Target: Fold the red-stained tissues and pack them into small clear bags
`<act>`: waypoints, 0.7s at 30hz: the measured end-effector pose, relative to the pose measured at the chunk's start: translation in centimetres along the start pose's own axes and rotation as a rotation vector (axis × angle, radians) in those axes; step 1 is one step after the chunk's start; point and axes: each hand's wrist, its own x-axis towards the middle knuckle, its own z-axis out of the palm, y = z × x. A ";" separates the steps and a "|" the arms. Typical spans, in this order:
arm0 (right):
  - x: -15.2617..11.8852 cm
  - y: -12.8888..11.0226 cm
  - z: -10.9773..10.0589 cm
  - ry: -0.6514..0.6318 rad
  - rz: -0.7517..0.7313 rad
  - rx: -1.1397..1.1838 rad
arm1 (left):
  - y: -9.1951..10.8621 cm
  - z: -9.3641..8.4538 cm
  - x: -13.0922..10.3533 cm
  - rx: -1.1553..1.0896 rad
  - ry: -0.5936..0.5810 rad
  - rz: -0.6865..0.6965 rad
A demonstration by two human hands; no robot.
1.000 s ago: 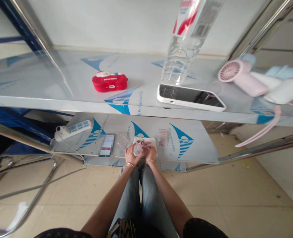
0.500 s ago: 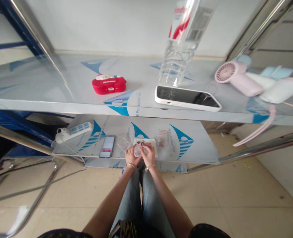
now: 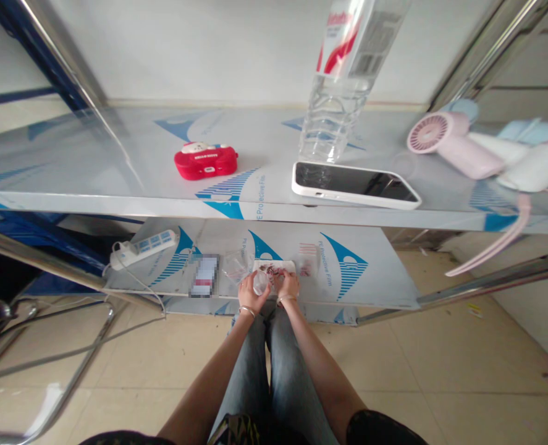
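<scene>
Over the lower shelf, my left hand [image 3: 251, 294] is curled around a small round translucent item [image 3: 261, 283], perhaps a little cup or lid. My right hand [image 3: 286, 285] is bent down beside it, fingertips drawn together at some small dark red pieces [image 3: 272, 271]; whether they grip one is too small to see. Those pieces lie on a white sheet or pad [image 3: 286, 264] under both hands. To the left is a crumpled clear plastic bag [image 3: 235, 266], and to the right a clear packet with red stripes [image 3: 307, 259].
A phone [image 3: 204, 276] and a power strip [image 3: 146, 247] lie left on the lower shelf. Above, the upper shelf [image 3: 130, 154] holds a red case [image 3: 206, 162], a water bottle [image 3: 333, 111], a white-cased phone [image 3: 354, 184] and a pink handheld fan [image 3: 463, 145].
My hands, close together before, have moved apart. The right hand has shifted right onto the dark red pieces, and the round translucent item stays with my left hand. The view has shifted slightly.
</scene>
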 end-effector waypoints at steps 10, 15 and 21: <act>0.3 -0.5 0.8 0.066 0.000 -0.012 | -0.1 0.0 0.0 -0.014 0.018 0.021; 0.1 -0.5 0.3 0.043 -0.013 0.011 | -0.2 0.0 -0.1 -0.016 0.036 0.044; 0.4 0.2 0.0 0.021 -0.040 -0.006 | 0.1 -0.5 0.0 -0.002 -0.001 0.032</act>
